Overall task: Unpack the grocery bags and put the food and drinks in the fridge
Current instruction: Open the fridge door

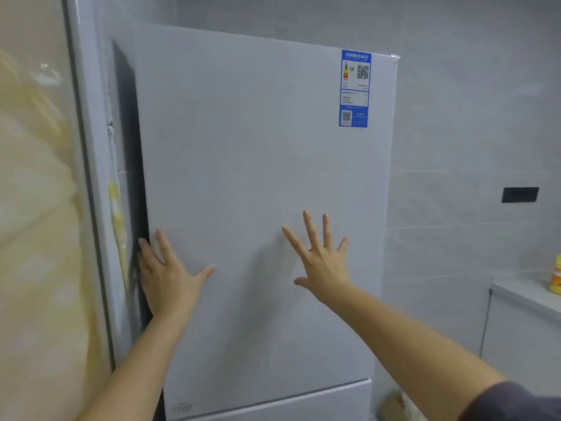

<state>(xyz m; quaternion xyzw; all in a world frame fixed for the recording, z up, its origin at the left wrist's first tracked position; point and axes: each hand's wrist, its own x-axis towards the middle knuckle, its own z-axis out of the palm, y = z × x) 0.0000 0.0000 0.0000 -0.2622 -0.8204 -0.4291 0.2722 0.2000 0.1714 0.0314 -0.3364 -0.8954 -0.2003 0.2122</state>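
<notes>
A tall white fridge (258, 141) fills the middle of the head view, and its upper door is closed. My left hand (170, 275) lies flat on the door at its left edge, with the fingertips reaching the dark gap beside it. My right hand (318, 259) is spread with straight fingers against the door's middle. Neither hand holds anything. A blue energy label (354, 88) is stuck near the door's top right corner. A lower door (288, 402) starts below the upper one. No food or drink is in my hands.
A glass partition with a pale frame (88, 177) stands close on the left. Tiled wall with a black socket plate (519, 195) is on the right. A grey counter (528, 296) carries a yellow-orange bottle (556, 278). A bag (403, 404) sits on the floor by the fridge.
</notes>
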